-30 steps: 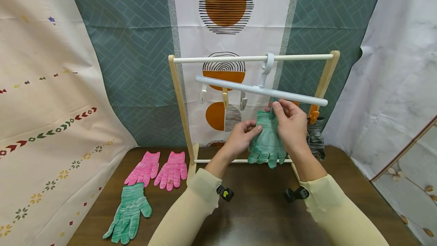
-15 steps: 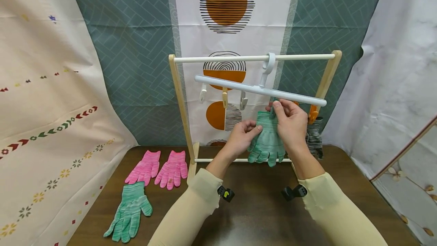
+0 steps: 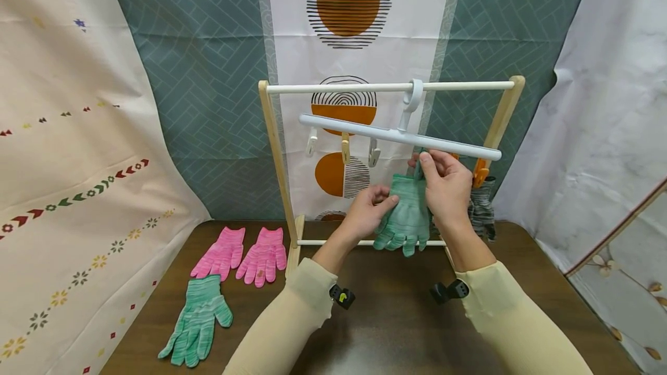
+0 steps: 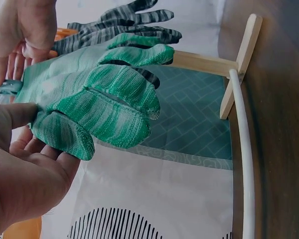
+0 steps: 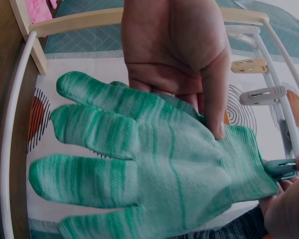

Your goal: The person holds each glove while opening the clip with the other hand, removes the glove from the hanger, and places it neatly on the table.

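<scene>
A green striped knit glove [image 3: 407,210] hangs fingers down below the pale blue hanger [image 3: 365,130]. My left hand [image 3: 366,213] pinches its side edge between thumb and fingers, just below the cuff. With thumb and fingers, my right hand [image 3: 449,190] pinches a teal clothespin [image 5: 281,170] under the hanger. The clothespin's tip meets the cuff edge in the right wrist view; whether its jaws grip the fabric I cannot tell. Grey-black striped gloves [image 4: 114,32] hang behind my right hand from orange clothespins [image 3: 480,173].
The hanger tilts down to the right on the rack's top rod [image 3: 339,88]. White [image 3: 311,142], yellow [image 3: 345,148] and grey [image 3: 373,153] clothespins dangle from it. Two pink gloves [image 3: 263,256] and one green glove [image 3: 198,320] lie on the table [image 3: 391,328] at left.
The green glove has shifted slightly left and down against the teal clothespin. Both hands keep their grips and have barely moved.
</scene>
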